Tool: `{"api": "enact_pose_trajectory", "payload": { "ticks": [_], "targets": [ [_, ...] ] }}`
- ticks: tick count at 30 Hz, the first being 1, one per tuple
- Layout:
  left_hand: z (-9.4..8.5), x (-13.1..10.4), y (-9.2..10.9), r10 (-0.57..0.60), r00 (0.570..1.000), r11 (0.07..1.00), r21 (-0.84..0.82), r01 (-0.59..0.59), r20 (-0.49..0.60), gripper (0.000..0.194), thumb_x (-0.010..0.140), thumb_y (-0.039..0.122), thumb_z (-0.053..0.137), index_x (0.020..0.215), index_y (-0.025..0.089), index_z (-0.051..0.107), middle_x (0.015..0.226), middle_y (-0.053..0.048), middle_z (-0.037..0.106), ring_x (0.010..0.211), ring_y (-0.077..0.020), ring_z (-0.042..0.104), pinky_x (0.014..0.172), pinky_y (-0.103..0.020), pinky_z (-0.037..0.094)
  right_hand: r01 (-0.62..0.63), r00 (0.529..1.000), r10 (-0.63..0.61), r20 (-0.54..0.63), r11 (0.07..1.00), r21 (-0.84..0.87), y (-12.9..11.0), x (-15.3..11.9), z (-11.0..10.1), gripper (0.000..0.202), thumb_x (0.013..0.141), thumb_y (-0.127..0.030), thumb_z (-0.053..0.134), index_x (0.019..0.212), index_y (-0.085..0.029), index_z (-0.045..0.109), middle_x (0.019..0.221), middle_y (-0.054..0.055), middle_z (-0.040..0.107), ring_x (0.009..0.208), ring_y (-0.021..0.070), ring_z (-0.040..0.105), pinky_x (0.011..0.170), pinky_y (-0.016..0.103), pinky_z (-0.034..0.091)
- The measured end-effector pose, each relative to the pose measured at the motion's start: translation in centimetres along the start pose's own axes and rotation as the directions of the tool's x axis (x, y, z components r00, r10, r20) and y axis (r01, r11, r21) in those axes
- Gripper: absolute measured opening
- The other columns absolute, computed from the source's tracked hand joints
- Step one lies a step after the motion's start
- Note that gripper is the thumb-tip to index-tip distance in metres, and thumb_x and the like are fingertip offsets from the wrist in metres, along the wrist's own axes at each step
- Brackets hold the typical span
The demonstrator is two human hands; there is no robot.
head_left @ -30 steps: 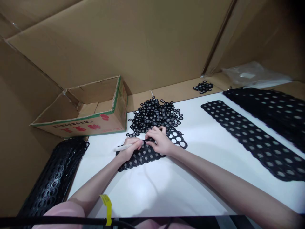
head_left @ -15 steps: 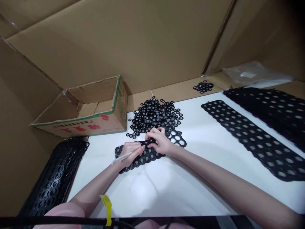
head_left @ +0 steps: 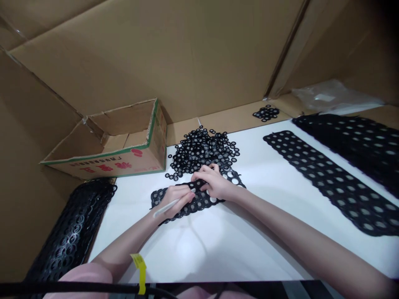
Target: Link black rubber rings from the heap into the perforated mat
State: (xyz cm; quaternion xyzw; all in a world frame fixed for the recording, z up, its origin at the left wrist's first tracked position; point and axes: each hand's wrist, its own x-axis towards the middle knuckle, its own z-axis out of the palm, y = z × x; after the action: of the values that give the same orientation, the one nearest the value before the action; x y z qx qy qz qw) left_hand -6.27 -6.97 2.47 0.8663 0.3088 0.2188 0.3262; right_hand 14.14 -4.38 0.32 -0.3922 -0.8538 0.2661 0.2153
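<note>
A black strip of joined rings (head_left: 199, 202) lies on the white table under both hands. My left hand (head_left: 176, 202) is closed around a thin white pen-like tool (head_left: 165, 208), its tip near the strip's upper part. My right hand (head_left: 215, 182) pinches the strip's upper edge between bent fingers and thumb, close to my left fingertips. Just behind the hands rises a pile of loose black rings (head_left: 202, 149). The strip's right end, with larger open holes, shows beyond my right hand.
An open cardboard box (head_left: 118, 166) stands at the back left. Stacked black ring sheets (head_left: 68, 232) lie at the left, a long ring panel (head_left: 330, 182) and a larger stack (head_left: 358, 141) at the right. A small ring cluster (head_left: 266, 113) and a plastic bag (head_left: 330, 94) lie behind.
Both hands have shifted slightly to the right along the strip, with the white tool. The strip's right end now reaches a little farther right.
</note>
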Motion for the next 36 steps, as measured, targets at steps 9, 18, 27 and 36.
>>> {"api": "enact_pose_trajectory", "payload": {
  "ticks": [9,18,27,36],
  "targets": [
    [0.3,0.3,0.0,-0.009,1.0,1.0,0.024,0.008,0.025,0.037,0.095,0.027,0.034,0.064,0.014,0.051,0.064,-0.002,0.051,0.061,-0.0105,0.048,0.061,-0.023,0.036,-0.003,1.0,0.003,-0.011,1.0,-0.027,-0.3,0.1,0.0,0.043,0.063,0.005,0.051,0.097,-0.021,0.056,0.091,0.004,0.054,0.096,0.0203,0.047,0.088,0.04,0.021],
    [-1.4,-1.0,-0.2,-0.132,0.974,0.991,-0.05,0.125,-0.184,0.031,0.093,0.029,0.038,0.075,0.015,0.058,0.069,-0.001,0.056,0.066,-0.0113,0.052,0.067,-0.023,0.039,0.027,0.999,-0.03,-0.022,0.989,-0.143,-0.7,-0.1,-0.9,0.027,0.073,-0.012,0.061,0.098,-0.022,0.056,0.093,0.002,0.063,0.094,0.021,0.049,0.082,0.039,0.02],
    [-7.5,-7.6,-2.0,-0.264,0.879,0.804,0.413,0.429,-0.398,0.017,0.086,0.026,0.049,0.086,0.018,0.064,0.08,-0.003,0.06,0.068,-0.0127,0.054,0.064,-0.022,0.04,-0.056,0.985,0.004,-0.175,0.955,-0.291,-0.8,-0.5,-2.3,0.017,0.085,-0.024,0.056,0.102,-0.022,0.058,0.096,0.005,0.061,0.095,0.0218,0.05,0.083,0.039,0.023],
    [-11.4,-11.1,-3.1,-0.732,0.504,0.188,0.576,0.796,-0.458,0.035,0.077,0.048,0.053,0.097,0.024,0.069,0.09,-0.008,0.07,0.086,-0.0282,0.063,0.059,-0.026,0.037,-0.048,0.966,0.007,-0.259,0.987,-0.153,-1.9,-3.3,-1.8,0.011,0.08,-0.012,0.058,0.084,-0.022,0.062,0.075,0.0,0.065,0.081,0.0181,0.052,0.078,0.034,0.027]
  ]
}}
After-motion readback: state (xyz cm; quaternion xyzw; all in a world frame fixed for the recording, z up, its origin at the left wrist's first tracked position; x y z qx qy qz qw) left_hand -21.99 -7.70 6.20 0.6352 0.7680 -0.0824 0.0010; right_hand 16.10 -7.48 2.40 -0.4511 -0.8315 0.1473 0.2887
